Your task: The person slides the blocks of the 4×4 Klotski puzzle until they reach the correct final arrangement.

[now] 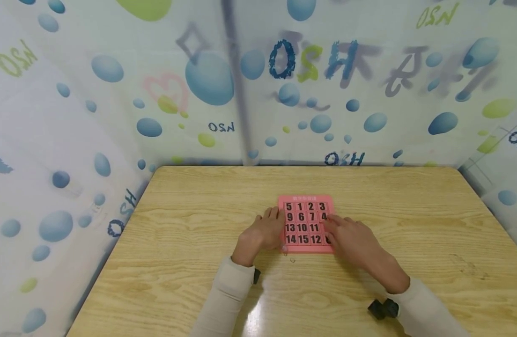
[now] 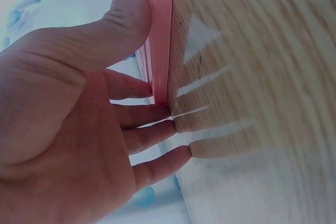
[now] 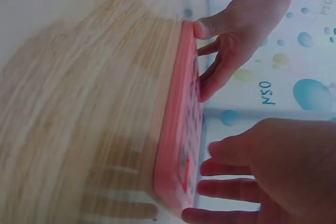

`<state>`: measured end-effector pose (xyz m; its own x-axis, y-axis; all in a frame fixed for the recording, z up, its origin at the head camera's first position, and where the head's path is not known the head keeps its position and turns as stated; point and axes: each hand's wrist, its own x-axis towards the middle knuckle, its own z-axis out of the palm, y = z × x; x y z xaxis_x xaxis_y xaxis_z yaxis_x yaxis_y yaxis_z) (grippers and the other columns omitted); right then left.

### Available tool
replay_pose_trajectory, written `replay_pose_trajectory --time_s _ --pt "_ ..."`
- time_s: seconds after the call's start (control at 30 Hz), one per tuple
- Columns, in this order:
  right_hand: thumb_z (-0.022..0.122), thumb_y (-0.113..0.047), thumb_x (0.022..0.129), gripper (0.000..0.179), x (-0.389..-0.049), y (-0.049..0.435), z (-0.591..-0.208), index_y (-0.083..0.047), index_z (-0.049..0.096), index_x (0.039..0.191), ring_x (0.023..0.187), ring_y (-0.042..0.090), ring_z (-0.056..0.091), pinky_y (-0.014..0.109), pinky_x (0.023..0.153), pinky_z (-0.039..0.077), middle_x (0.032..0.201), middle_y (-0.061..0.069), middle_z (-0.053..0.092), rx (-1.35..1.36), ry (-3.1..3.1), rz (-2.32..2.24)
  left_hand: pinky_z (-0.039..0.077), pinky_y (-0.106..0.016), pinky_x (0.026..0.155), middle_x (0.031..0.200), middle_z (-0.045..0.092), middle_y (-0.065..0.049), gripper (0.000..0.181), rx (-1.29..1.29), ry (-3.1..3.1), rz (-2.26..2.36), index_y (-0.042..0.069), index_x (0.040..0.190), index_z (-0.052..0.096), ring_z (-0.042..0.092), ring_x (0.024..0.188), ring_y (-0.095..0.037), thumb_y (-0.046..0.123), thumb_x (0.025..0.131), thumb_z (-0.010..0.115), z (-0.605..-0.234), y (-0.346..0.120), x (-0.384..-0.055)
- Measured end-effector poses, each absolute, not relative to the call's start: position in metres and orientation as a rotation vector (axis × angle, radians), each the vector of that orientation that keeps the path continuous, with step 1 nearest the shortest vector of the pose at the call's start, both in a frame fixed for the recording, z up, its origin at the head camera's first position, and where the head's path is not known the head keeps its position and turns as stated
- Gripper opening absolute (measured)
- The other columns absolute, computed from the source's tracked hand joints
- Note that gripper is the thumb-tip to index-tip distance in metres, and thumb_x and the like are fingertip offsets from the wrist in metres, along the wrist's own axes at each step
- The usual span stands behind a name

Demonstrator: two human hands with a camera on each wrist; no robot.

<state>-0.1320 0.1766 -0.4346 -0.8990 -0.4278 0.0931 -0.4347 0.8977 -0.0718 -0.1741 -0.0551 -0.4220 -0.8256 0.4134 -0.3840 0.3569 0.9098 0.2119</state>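
A pink number slide puzzle [image 1: 309, 249] lies flat on the wooden table, its black-numbered tiles facing up. My left hand [image 1: 264, 231] touches its left side. In the left wrist view, the left thumb [image 2: 128, 11] is against the pink edge, while the other fingers extend along the side and down to the tabletop. Over the puzzle's right edge is my right hand [image 1: 355, 241], fingertips by the 4 tile [image 1: 323, 216] and the partly covered 8 tile [image 1: 328, 240]. The fingers hide part of the third row's right end. The right wrist view shows extended right fingers [image 3: 228, 190].
The light wooden table [image 1: 178, 234] extends on all sides of the puzzle. A white curtain [image 1: 178, 145] with blue and green drops hangs behind and beside it. Dark devices sit at both wrists, the right one [image 1: 382, 309] low above the table.
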Motion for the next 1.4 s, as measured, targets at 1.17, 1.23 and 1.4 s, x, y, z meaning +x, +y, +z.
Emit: replay_pose_trajectory --time_s 1.17,1.23,1.4 --pt "0.071 -0.020 0.090 0.014 -0.104 0.168 -0.419 -0.012 0.073 0.101 0.071 0.023 0.059 0.035 0.051 0.048 0.109 0.006 0.065 0.821 -3.032 -0.112 0.027 -0.049 0.119 0.162 0.020 -0.015 0.106 0.562 2.641 0.190 0.004 0.159 0.017 0.019 0.151 -0.029 0.043 0.081 0.079 -0.421 -0.056 -0.175" --pt "0.069 -0.018 0.091 0.015 -0.104 0.168 -0.420 -0.011 0.073 0.104 0.071 0.024 0.059 0.036 0.051 0.048 0.112 0.007 0.065 0.820 -3.041 -0.113 0.027 -0.049 0.119 0.163 0.020 -0.015 0.106 0.564 2.641 0.195 0.004 0.158 0.017 0.019 0.151 -0.029 0.043 0.081 0.079 -0.422 -0.056 -0.175" --pt "0.068 -0.019 0.093 0.020 -0.108 0.169 -0.422 -0.010 0.071 0.110 0.076 0.028 0.062 0.039 0.054 0.052 0.119 0.010 0.064 0.806 -3.046 -0.094 0.027 -0.049 0.118 0.163 0.020 -0.015 0.106 0.566 2.642 0.196 0.004 0.158 0.018 0.019 0.151 -0.029 0.043 0.081 0.079 -0.422 -0.056 -0.175"
